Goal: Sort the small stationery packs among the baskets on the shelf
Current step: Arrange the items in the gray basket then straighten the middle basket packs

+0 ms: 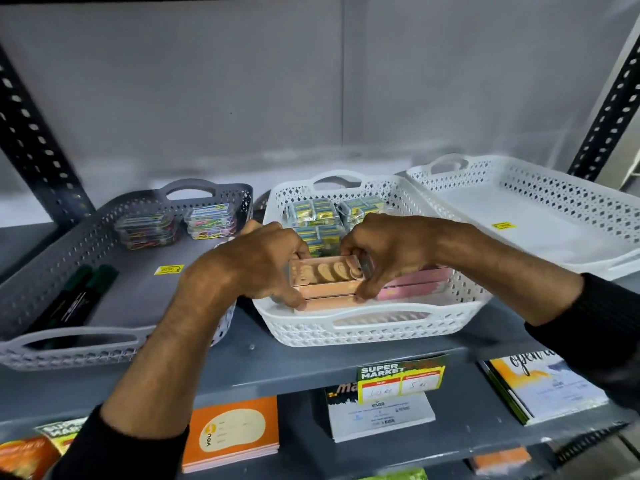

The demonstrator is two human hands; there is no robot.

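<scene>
Both hands grip a peach-pink stationery pack (327, 275) over the front of the middle white basket (363, 329). My left hand (258, 263) pinches its left end, and my right hand (384, 254) pinches its right end. It rests on more pink packs (414, 284) stacked in that basket. Behind them lie several small yellow-and-blue packs (317, 211). The grey basket (69, 344) on the left holds clear boxes of coloured clips (211, 220) and two dark markers (81, 292). The white basket (561, 209) on the right holds only a yellow sticker (504, 225).
The baskets stand side by side on a grey metal shelf (294, 368) with perforated black uprights at both sides. A supermarket price tag (401, 377) hangs from the shelf edge. Notebooks and pads lie on the lower shelf, including an orange one (232, 433).
</scene>
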